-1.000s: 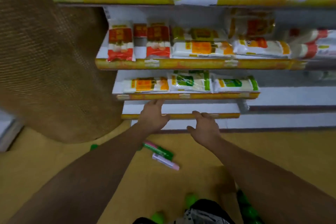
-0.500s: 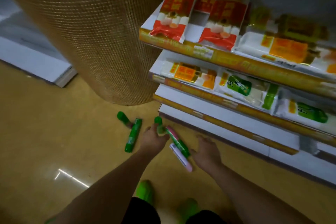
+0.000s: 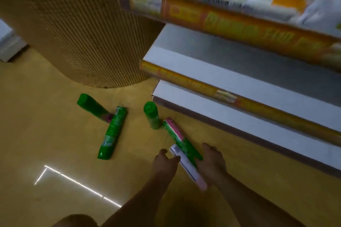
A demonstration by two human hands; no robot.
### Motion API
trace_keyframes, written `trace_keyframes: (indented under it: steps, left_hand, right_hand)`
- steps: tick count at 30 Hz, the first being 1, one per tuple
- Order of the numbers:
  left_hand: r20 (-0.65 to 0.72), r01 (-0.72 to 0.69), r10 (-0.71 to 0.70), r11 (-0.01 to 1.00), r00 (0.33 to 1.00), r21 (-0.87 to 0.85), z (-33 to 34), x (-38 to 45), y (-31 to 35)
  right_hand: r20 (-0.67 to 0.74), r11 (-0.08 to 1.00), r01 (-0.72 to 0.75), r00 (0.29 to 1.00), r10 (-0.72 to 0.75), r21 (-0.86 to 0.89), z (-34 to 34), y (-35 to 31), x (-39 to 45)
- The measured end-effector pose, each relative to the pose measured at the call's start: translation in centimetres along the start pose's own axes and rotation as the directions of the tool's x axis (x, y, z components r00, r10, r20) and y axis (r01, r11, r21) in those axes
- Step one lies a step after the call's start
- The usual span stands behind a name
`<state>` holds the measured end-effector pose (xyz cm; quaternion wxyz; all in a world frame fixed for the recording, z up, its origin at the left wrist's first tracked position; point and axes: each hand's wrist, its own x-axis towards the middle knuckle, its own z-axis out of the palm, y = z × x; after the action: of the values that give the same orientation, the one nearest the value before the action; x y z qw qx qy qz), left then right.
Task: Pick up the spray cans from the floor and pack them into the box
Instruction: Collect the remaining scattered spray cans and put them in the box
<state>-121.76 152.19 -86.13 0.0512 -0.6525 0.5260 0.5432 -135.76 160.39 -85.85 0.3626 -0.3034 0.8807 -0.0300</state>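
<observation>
Several spray cans lie on the yellow floor. A white-and-pink can [image 3: 187,167] lies between my hands, and my left hand [image 3: 164,165] curls its fingers against that can's upper end. A green-and-pink can [image 3: 175,135] lies just beyond it, its near end under the fingers of my right hand [image 3: 212,162], which closes over it. Further left lie three green cans: one [image 3: 152,115] by the shelf corner, a long one [image 3: 113,133], and one [image 3: 92,107] partly beneath it.
A shelf unit [image 3: 239,101] with yellow price strips and bagged goods juts out on the right, close above my right hand. A tall woven brown column [image 3: 73,29] stands behind the cans. My knee [image 3: 75,221] shows at the bottom edge.
My head and both hands have dropped closer to the floor. Both hands have moved from above the cans down onto the white-and-pink and green-and-pink cans.
</observation>
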Motion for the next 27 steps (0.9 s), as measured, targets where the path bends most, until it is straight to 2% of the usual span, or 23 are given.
trace_keyframes:
  steps: [3, 6, 12, 16, 20, 24, 27]
  left_hand:
    - [0.062, 0.1, -0.096, 0.992, 0.993, -0.071, 5.0, 6.1, -4.9]
    - [0.091, 0.142, -0.134, 0.985, 0.987, -0.095, 8.8, 10.7, -8.5]
    - [0.116, 0.153, -0.124, 0.947, 0.985, -0.282, 14.4, 16.6, -12.7]
    - [0.108, 0.128, -0.098, 0.942, 0.989, -0.309, 15.5, 16.4, -11.9]
    - [0.06, 0.145, -0.133, 0.934, 0.989, -0.326, 15.6, 15.7, -10.5]
    - [0.071, 0.193, -0.181, 0.946, 0.981, -0.26, 15.3, 16.3, -11.1]
    - [0.064, 0.21, -0.201, 0.942, 0.978, -0.261, 11.7, 12.6, -9.3]
  right_hand:
    - [0.003, 1.0, 0.008, 1.0, -0.008, -0.001, 5.7, 1.2, 7.3]
    - [0.015, 1.0, 0.011, 1.0, -0.011, 0.009, 10.3, 2.2, 12.8]
    - [-0.012, 0.99, 0.03, 1.0, -0.029, 0.135, 15.9, 4.1, 18.5]
    - [-0.084, 0.984, 0.059, 0.995, -0.045, 0.168, 17.1, 4.8, 19.3]
    - [-0.061, 0.989, 0.019, 0.998, -0.01, 0.147, 16.9, 4.5, 19.7]
    - [0.07, 0.948, -0.057, 0.997, 0.036, 0.313, 15.2, 4.3, 18.4]
    - [0.164, 0.888, -0.142, 0.983, 0.076, 0.438, 13.4, 4.3, 15.5]
